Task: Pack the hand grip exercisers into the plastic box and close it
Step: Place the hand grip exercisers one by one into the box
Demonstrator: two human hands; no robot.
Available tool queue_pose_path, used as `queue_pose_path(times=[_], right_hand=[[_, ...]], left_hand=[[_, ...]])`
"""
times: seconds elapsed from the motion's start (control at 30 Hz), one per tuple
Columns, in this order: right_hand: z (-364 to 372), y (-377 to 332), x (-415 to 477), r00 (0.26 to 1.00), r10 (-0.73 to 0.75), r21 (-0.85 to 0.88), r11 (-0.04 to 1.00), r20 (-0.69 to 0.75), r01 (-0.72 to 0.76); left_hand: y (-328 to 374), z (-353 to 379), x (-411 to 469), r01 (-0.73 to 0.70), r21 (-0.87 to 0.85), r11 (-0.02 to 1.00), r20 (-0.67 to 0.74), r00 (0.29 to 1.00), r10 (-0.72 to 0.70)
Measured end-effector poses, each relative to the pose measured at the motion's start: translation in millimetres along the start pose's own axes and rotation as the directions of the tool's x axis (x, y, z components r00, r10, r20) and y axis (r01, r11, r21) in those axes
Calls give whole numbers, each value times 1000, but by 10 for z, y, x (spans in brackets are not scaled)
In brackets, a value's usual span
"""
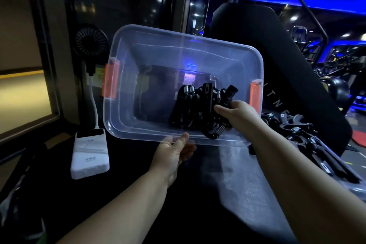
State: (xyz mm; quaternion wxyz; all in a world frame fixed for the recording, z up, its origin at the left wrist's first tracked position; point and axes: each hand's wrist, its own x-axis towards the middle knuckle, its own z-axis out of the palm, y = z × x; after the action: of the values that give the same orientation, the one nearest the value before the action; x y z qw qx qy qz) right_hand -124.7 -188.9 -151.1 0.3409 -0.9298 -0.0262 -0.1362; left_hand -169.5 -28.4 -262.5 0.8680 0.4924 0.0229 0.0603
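Observation:
A clear plastic box (126, 49) with orange latches is tilted toward me, its open top facing the camera. My left hand (174, 150) grips its near rim from below, thumb over the edge. Several black hand grip exercisers (190, 109) with metal springs lie piled in the box's lower right part. My right hand (235, 113) reaches over the rim into the box and holds one black exerciser (229, 93) among the pile. More exercisers (297, 130) lie on what looks like the clear lid (336, 182) at the right.
A white power bank (90, 154) lies at the left on the dark surface, cabled to a small black fan (91, 41) behind it. A black padded gym bench back (257, 31) stands behind the box. Gym machines under blue light fill the far right.

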Motion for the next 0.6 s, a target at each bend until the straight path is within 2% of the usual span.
queue_pose_path(times=[0.07,0.17,0.27,0.37,0.6], right_hand=[[71,-49,30,999,-37,47,998,-33,38],[232,-127,91,997,-35,219,974,-76,51],[408,-201,137,999,-29,298,954,-33,37],[549,-295,156,998,-63,256,965,-4,62],[824,-478,159,978,-190,16,982,85,190]], left_hand=[[0,9,8,9,-19,1000,-9,1000,-9],[8,14,16,23,-46,999,-7,1000,-24],[23,15,7,32,-58,998,3,999,-32],[19,5,11,35,-82,996,2,999,-35],[7,-20,30,49,-129,990,-2,999,-50]])
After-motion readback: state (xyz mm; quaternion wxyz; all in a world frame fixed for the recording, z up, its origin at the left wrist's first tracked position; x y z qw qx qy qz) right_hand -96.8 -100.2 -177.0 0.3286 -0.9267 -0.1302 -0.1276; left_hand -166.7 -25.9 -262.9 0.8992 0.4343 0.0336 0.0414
